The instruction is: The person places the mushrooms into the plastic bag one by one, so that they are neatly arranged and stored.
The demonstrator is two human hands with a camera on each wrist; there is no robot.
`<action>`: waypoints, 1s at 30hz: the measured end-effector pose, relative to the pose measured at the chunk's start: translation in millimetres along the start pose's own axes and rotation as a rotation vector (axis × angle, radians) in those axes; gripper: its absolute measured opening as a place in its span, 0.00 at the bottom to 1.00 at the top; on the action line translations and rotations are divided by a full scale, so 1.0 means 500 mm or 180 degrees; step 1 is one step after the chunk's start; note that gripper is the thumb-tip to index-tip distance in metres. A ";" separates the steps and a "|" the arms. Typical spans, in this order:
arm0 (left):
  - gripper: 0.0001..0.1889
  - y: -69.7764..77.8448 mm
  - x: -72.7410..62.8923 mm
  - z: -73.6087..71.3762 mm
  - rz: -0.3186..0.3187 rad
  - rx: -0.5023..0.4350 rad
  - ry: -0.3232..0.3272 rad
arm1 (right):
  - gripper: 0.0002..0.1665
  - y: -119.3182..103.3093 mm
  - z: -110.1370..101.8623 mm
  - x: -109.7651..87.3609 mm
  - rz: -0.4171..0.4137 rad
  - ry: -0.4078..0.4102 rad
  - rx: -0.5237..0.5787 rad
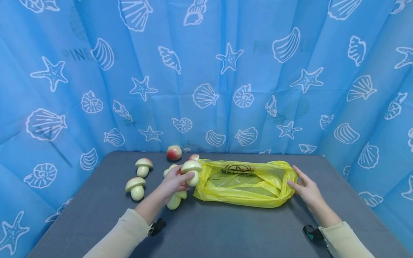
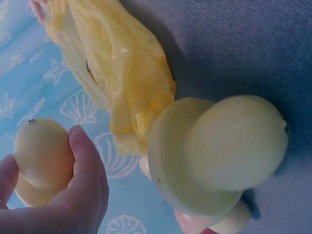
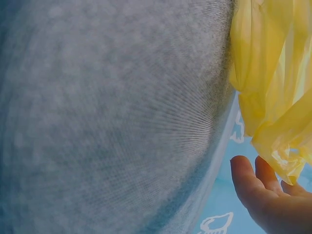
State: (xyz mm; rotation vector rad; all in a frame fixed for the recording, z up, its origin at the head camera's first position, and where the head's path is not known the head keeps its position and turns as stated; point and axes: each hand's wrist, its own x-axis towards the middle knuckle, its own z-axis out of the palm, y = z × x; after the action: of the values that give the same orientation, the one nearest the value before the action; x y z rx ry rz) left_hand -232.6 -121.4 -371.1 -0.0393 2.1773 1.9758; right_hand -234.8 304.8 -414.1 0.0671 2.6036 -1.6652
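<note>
My left hand (image 1: 174,184) grips a toy mushroom (image 1: 191,168) with a pale cap and a cream stem, raised beside the left end of a yellow plastic bag (image 1: 238,200). In the left wrist view the held mushroom (image 2: 43,151) sits between thumb and fingers. The bag lies on the table with its mouth spread wide. At its right end my right hand (image 1: 306,190) pinches the rim, thumb toward the inside. Another mushroom (image 1: 174,201) lies just below my left hand, and more are partly hidden behind that hand.
Two mushrooms, one (image 1: 143,167) behind the other (image 1: 136,188), stand at the left of the grey table (image 1: 226,233). A red-and-cream mushroom cap (image 1: 174,153) shows near the back edge. A blue shell-patterned curtain (image 1: 206,71) hangs behind and along both sides.
</note>
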 end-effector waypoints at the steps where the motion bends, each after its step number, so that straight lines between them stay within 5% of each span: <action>1: 0.33 -0.001 0.000 0.003 -0.0013 0.0004 -0.0007 | 0.46 0.000 0.000 0.000 0.0004 -0.0004 -0.0011; 18: 0.37 -0.006 0.007 0.059 -0.0041 0.0203 -0.0100 | 0.47 0.003 0.002 -0.004 -0.0002 -0.0038 0.0021; 30: 0.40 -0.001 0.015 0.100 -0.0063 0.0033 -0.0260 | 0.47 0.004 0.003 -0.004 -0.0005 -0.0035 0.0015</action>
State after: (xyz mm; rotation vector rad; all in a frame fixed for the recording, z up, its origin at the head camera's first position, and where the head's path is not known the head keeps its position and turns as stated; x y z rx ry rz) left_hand -233.3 -71.2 -377.3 0.0210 2.1279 1.9204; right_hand -232.8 304.1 -416.6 0.0559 2.5926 -1.6673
